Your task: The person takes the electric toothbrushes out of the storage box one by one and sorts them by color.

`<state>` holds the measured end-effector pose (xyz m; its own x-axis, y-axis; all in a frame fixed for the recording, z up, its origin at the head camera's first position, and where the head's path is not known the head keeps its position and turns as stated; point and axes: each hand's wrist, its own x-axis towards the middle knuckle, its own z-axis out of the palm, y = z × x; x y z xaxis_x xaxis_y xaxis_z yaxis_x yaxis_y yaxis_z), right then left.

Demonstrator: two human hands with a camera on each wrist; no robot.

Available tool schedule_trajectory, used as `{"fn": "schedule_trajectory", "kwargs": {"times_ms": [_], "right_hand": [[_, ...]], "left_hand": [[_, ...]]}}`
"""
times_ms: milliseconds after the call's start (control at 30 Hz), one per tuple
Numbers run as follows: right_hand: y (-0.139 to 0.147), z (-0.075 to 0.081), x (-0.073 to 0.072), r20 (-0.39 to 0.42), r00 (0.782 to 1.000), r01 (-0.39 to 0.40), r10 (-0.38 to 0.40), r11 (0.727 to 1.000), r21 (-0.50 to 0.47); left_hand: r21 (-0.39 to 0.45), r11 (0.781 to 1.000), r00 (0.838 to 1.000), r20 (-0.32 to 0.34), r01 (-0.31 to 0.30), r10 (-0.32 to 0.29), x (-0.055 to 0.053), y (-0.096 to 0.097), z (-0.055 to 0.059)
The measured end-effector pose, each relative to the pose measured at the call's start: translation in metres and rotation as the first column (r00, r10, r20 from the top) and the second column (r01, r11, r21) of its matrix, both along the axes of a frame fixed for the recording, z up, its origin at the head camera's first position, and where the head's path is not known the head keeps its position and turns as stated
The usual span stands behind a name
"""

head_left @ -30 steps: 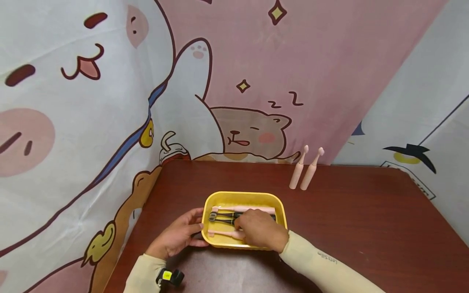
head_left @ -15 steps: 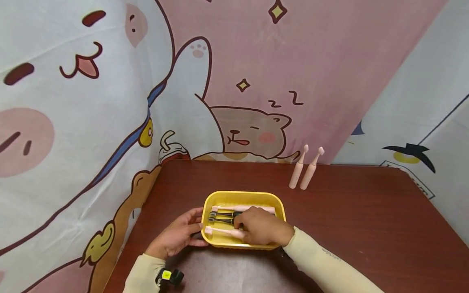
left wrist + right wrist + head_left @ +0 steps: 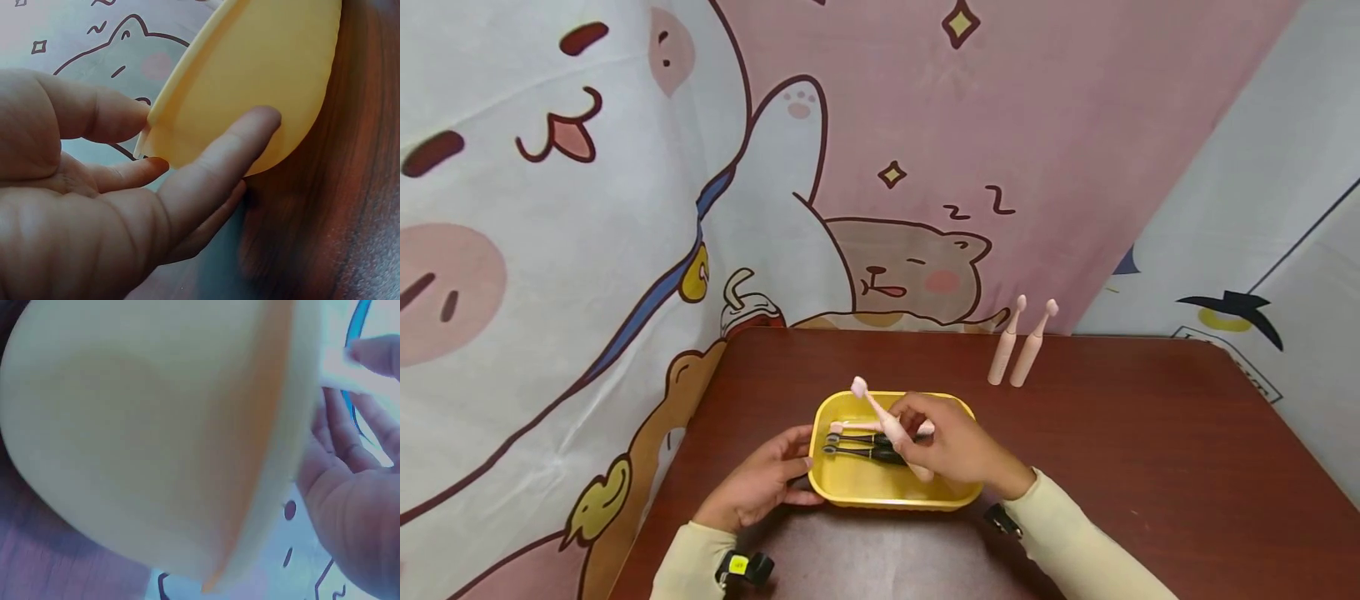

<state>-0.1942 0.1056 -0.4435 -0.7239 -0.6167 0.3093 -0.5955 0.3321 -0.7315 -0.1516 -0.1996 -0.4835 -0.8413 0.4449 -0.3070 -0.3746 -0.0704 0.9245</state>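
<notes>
My right hand (image 3: 951, 442) grips a pink electric toothbrush (image 3: 893, 429) by its handle, raised over the yellow tray (image 3: 850, 492). The brush head tilts up to the far left. Below lie two black electric toothbrushes (image 3: 857, 452) side by side, and another pink toothbrush (image 3: 853, 427) behind them, its handle partly hidden by the hand. At the tray's left end my left hand (image 3: 760, 479) rests its fingers against the outside. The left wrist view has its fairly straight fingers (image 3: 212, 169) along the tray wall (image 3: 269, 69), one fingertip at the rim.
Two pink electric toothbrushes (image 3: 1015, 346) stand upright together on the brown table (image 3: 1120, 450), behind and right of the tray. A cartoon-printed cloth (image 3: 880, 108) hangs behind the table and along its left side.
The front pink toothbrush, lying in the tray earlier, is now lifted and turned with its head up in my right hand. My left hand stays at the tray's left end.
</notes>
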Motion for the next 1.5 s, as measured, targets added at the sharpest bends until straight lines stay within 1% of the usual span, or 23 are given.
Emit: {"fn": "schedule_trajectory", "kwargs": {"times_ms": [100, 133, 200, 300, 333, 433, 533, 633, 767, 867, 1000, 1100, 1233, 1300, 1367, 1433, 1500], "right_hand": [[0.008, 0.003, 0.0, -0.005, 0.998, 0.064, -0.065, 0.993, -0.101], [0.01, 0.004, 0.0, 0.002, 0.997, 0.083, -0.083, 0.988, -0.131], [0.015, 0.009, 0.0, 0.044, 0.992, 0.121, -0.114, 0.974, -0.193], [0.023, 0.023, 0.003, 0.087, 0.989, 0.143, -0.124, 0.949, -0.28], [0.025, 0.028, 0.005, 0.089, 0.988, 0.145, -0.123, 0.942, -0.303], [0.033, 0.044, 0.01, 0.052, 0.984, 0.177, -0.17, 0.931, -0.318], [0.043, 0.054, 0.012, 0.01, 0.97, 0.235, -0.243, 0.925, -0.3], [0.053, 0.061, 0.012, -0.025, 0.953, 0.281, -0.301, 0.917, -0.284], [0.067, 0.066, 0.01, -0.073, 0.934, 0.317, -0.351, 0.904, -0.286], [0.081, 0.062, 0.006, -0.081, 0.927, 0.329, -0.367, 0.896, -0.3], [0.107, 0.044, -0.006, -0.053, 0.918, 0.361, -0.394, 0.882, -0.304], [0.123, 0.032, -0.013, -0.038, 0.904, 0.398, -0.426, 0.869, -0.296], [0.137, 0.026, -0.015, -0.051, 0.888, 0.424, -0.457, 0.858, -0.29], [0.143, 0.023, -0.016, -0.063, 0.884, 0.428, -0.464, 0.854, -0.295], [0.149, 0.022, -0.015, -0.072, 0.875, 0.44, -0.478, 0.85, -0.29], [0.154, 0.02, -0.015, -0.072, 0.872, 0.447, -0.485, 0.846, -0.292], [0.16, 0.02, -0.014, -0.076, 0.862, 0.461, -0.501, 0.838, -0.291]], "left_hand": [[-0.001, 1.0, 1.0, -0.006, -0.003, 0.003, 0.0, -0.001, 0.0], [0.0, 1.0, 1.0, -0.008, -0.003, 0.003, 0.0, -0.001, 0.0], [0.0, 1.0, 1.0, -0.008, -0.004, 0.004, 0.0, -0.001, -0.001], [-0.001, 1.0, 1.0, -0.008, -0.003, 0.003, 0.0, -0.002, -0.001], [-0.003, 1.0, 1.0, -0.007, -0.002, 0.002, 0.0, -0.002, 0.0], [-0.005, 1.0, 1.0, -0.006, 0.001, -0.001, 0.0, -0.002, 0.0], [-0.007, 1.0, 1.0, -0.004, 0.005, -0.005, 0.0, -0.002, 0.0], [-0.006, 1.0, 1.0, -0.001, 0.005, -0.005, 0.001, -0.002, 0.0], [-0.003, 1.0, 1.0, 0.007, 0.001, -0.001, 0.001, -0.002, 0.0], [0.001, 1.0, 1.0, 0.009, 0.002, -0.002, 0.001, -0.002, 0.0], [-0.001, 1.0, 1.0, 0.006, 0.009, -0.009, 0.002, -0.002, 0.001], [-0.001, 1.0, 1.0, 0.006, 0.013, -0.013, 0.002, -0.002, 0.001], [0.006, 1.0, 1.0, 0.007, 0.015, -0.015, 0.001, -0.002, 0.001], [0.007, 1.0, 1.0, 0.005, 0.012, -0.012, 0.001, -0.001, 0.002], [0.006, 1.0, 1.0, 0.008, 0.012, -0.012, 0.001, -0.001, 0.002], [0.004, 1.0, 1.0, 0.009, 0.013, -0.014, 0.001, -0.001, 0.001], [0.001, 1.0, 1.0, 0.009, 0.015, -0.015, 0.001, -0.001, 0.001]]}}
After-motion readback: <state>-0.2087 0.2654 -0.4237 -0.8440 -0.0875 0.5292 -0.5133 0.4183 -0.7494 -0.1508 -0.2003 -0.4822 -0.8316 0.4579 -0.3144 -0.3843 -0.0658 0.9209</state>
